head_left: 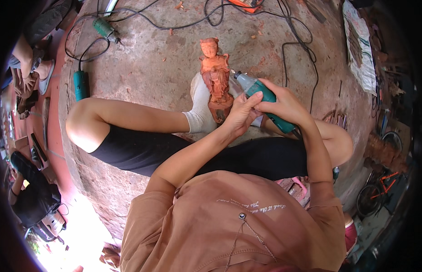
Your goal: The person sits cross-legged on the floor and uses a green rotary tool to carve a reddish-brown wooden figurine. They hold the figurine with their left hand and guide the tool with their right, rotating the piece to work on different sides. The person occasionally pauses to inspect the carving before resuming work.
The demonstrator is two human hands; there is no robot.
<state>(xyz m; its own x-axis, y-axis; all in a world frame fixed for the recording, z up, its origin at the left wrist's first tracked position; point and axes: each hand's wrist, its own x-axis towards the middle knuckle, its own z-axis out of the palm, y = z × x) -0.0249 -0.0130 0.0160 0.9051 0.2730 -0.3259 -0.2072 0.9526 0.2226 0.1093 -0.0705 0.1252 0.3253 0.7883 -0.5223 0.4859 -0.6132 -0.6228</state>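
Observation:
A carved reddish-wood figurine (215,72) stands between my feet, its base close to my white-socked left foot (200,102). My right hand (285,103) wraps around a green rotary tool (261,89) with a grey nose. My left hand (241,112) closes on the same tool from the other side, its thumb against the body and its other fingers partly hidden. The tool's bit points at the figurine's side, near the arm; whether it touches the wood I cannot tell. The cord leaves the tool's rear end by my right leg.
A second green rotary tool (105,30) lies at the far left, near a green power-tool body (80,85). Black cords (292,27) loop across the stone slab (143,59). A white sack (361,50) lies at the right edge. Other people sit at the left; a bicycle (374,195) stands lower right.

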